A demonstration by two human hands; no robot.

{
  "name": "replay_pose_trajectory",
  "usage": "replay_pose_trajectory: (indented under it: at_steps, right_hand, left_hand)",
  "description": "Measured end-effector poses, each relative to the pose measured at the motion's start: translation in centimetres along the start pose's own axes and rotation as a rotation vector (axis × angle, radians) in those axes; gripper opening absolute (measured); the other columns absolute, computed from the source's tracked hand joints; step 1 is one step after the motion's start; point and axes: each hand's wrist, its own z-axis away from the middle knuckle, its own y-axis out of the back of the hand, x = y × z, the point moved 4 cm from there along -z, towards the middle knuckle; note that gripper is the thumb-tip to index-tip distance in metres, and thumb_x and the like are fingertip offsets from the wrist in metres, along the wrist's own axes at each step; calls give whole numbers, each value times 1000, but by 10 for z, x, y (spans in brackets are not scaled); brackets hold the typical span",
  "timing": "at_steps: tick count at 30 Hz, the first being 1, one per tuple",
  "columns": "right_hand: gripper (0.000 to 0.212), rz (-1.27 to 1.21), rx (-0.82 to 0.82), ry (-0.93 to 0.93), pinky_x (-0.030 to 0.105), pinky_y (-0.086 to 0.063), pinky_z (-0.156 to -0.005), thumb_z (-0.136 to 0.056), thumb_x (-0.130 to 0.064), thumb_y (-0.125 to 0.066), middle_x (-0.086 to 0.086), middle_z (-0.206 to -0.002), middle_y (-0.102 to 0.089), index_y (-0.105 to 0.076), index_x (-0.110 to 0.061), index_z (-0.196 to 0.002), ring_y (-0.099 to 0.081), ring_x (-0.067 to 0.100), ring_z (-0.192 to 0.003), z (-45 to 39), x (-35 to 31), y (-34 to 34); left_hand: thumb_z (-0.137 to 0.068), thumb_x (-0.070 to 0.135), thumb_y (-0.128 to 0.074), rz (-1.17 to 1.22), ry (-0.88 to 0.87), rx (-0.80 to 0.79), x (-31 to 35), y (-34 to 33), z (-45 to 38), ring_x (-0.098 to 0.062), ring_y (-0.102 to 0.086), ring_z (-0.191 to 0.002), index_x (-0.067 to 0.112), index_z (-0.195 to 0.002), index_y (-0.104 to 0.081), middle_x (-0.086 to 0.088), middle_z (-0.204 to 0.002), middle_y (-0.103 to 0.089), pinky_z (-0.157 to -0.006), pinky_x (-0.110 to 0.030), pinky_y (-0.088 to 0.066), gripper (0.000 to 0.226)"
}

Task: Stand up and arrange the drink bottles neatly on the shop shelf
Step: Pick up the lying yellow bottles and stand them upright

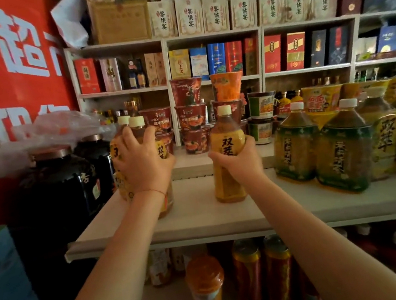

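Yellow-labelled bottle (228,155) upright, right hand (240,161) gripping; left hand (142,162) clasps bottle pair (137,143).

On the shelf board (202,223), two tea bottles (140,142) stand close together at nine o'clock. One tea bottle (227,145) stands alone in the middle. A row of big bottles (342,150) stands at three o'clock. Noodle cups (192,125) are stacked behind, at twelve o'clock. Cans (249,275) stand below, at six o'clock.

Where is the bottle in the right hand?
The yellow bottle stands mid-shelf, gripped by the right hand, left of the green-label bottles.
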Motion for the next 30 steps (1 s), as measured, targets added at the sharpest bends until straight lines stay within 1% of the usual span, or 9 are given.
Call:
replay_pose_trajectory:
  at_steps: [4, 9, 13, 16, 19, 21, 23, 25, 30]
  right_hand:
    - [75, -79, -216, -51, 34, -48, -81, -69, -45, -88, -4, -115, -59, -44, -23, -126, -57, 17, -106, 1, -7, -43]
    - [84, -132, -347, -54, 44, -55, -95, -58, -53, -91, -2, -116, -68, -57, -20, -128, -64, 20, -107, 3, -17, -86]
    - [68, -141, -411, -73, 42, -54, -95, -70, -50, -86, -1, -115, -69, -61, -20, -126, -64, 20, -108, 5, -18, -112]
    - [59, -94, -427, -28, 37, -54, -93, -81, -48, -77, -2, -119, -67, -60, -20, -130, -62, 19, -111, 9, -19, -115]
    - [50, 107, -450, 20, 29, -49, -85, -92, -37, -69, 0, -128, -62, -57, -17, -137, -59, 18, -114, 10, -17, -98]
    - [47, 206, -364, 87, 35, -49, -93, -93, -32, -65, 3, -132, -60, -58, -16, -137, -56, 20, -119, 10, -20, -74]
    - [31, 210, -223, 209, 36, -49, -96, -93, -27, -64, 0, -117, -61, -65, -13, -120, -55, 18, -113, 9, -24, -36]
    - [26, 194, -23, 288, 30, -43, -94, -93, -23, -63, -5, -113, -49, -61, -17, -118, -50, 17, -113, 10, -25, 16]
    - [52, 313, 550, 319, 47, -33, -105, -86, -12, -59, 12, -135, -43, -42, -11, -135, -39, 30, -125, 10, 4, 153]
  left_hand:
    - [-66, 45, -83, 89, -48, -8, -13, 9, -1, -42, -39, -134, 27, -127, -56, -18, -147, -41, -100, -63, -44, 69]
    - [-67, 39, -81, 314, -136, -40, -36, 26, -3, -34, -48, -127, 28, -126, -59, -12, -138, -49, -101, -52, -49, 64]
    - [-68, 49, -69, 396, -186, -93, -47, 34, -4, -26, -50, -123, 29, -128, -58, -3, -133, -49, -99, -48, -51, 65]
    - [-71, 52, -62, 250, -210, -66, -43, 34, 0, -35, -42, -136, 25, -133, -56, -13, -146, -43, -109, -58, -41, 67]
    - [-82, 26, -62, 42, -366, 137, -13, 38, 21, -45, -32, -143, 12, -123, -62, -26, -150, -40, -119, -59, -24, 42]
    - [-86, 16, -57, 141, -497, 215, 17, 39, 38, -41, -51, -126, 8, -107, -66, -22, -132, -57, -112, -49, -34, 24]
    - [-89, 19, -54, 308, -541, 124, 51, 36, 49, -29, -64, -91, 9, -91, -69, -10, -97, -67, -82, -41, -50, 18]
    - [-93, 21, -55, 388, -527, -30, 87, 27, 57, -20, -61, -67, 13, -85, -69, -1, -75, -66, -57, -30, -46, 18]
    - [-93, 22, -57, 397, -460, -300, 174, -11, 83, -19, -61, -78, 18, -94, -72, 1, -88, -69, -59, -29, -38, 15]
